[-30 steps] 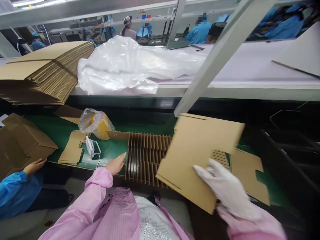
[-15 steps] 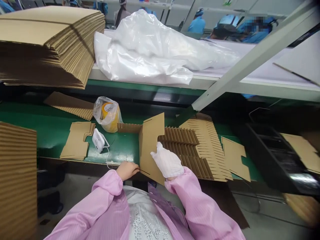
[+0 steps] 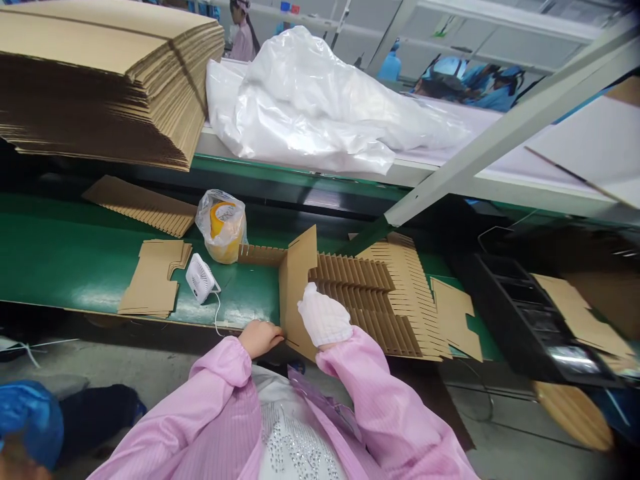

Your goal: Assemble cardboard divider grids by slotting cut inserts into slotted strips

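Note:
A notched cardboard panel [image 3: 296, 287] stands on edge in front of me, leaning slightly. My left hand [image 3: 261, 338], bare, has its fingers closed at the panel's near lower corner. On the panel's right side, my right hand [image 3: 325, 317] in a white glove grips it near the notch; its fingertips are partly hidden. A row of slotted cardboard dividers [image 3: 367, 293] stands just right of it. A low slotted cardboard strip [image 3: 263, 255] runs left from behind the panel.
Flat notched panels [image 3: 153, 277], a small white fan [image 3: 201, 280] and a bag with yellow tape [image 3: 223, 227] lie left. Slotted sheets [image 3: 413, 293] lie right. Behind are a cardboard stack [image 3: 175, 93], plastic sheeting [image 3: 310, 107] and a slanted post [image 3: 450, 170]. Someone in blue is low left.
The view has swung, taking the near-left cardboard stack out of sight and bringing a person in blue in. The held panel looks narrower, turned more edge-on. Both hands keep their places on it.

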Demonstrator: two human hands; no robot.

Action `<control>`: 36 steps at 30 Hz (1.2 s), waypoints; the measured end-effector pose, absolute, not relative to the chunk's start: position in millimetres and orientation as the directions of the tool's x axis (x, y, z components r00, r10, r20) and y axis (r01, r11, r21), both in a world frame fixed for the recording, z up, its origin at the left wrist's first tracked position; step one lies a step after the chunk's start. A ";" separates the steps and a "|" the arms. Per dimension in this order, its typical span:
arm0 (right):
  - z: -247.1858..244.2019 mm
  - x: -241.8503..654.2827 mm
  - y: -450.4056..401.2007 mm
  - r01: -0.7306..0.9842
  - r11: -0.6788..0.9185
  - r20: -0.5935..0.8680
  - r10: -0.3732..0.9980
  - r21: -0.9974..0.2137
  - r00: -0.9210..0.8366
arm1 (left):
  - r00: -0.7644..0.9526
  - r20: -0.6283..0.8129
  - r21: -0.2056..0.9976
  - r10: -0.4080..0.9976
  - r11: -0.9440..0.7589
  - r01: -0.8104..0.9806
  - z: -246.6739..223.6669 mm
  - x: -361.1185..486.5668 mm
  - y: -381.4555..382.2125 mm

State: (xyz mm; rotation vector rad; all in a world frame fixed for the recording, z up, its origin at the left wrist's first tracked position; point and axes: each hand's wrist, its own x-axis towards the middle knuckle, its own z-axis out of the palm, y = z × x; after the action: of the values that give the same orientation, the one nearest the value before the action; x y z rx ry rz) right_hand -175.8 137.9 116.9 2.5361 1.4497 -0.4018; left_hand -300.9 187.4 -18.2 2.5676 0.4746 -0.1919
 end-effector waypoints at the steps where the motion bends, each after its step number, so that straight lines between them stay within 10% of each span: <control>1: 114.7 -178.4 139.6 0.864 -0.502 -0.327 0.811 0.038 0.486 | 0.931 -0.223 0.465 0.291 -0.807 0.363 -19.1 -301.3 187.2; 36: 62.2 -176.5 168.0 0.820 -0.571 -0.364 0.757 0.035 0.542 | 0.937 -0.205 0.447 0.283 -0.824 0.347 -22.8 -306.1 187.8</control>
State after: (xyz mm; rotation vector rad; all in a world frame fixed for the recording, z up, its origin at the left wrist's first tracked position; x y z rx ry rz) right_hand -176.5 168.0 62.2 2.5773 1.3355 -0.4621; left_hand -306.1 187.8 -22.8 2.5996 0.4510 -0.1774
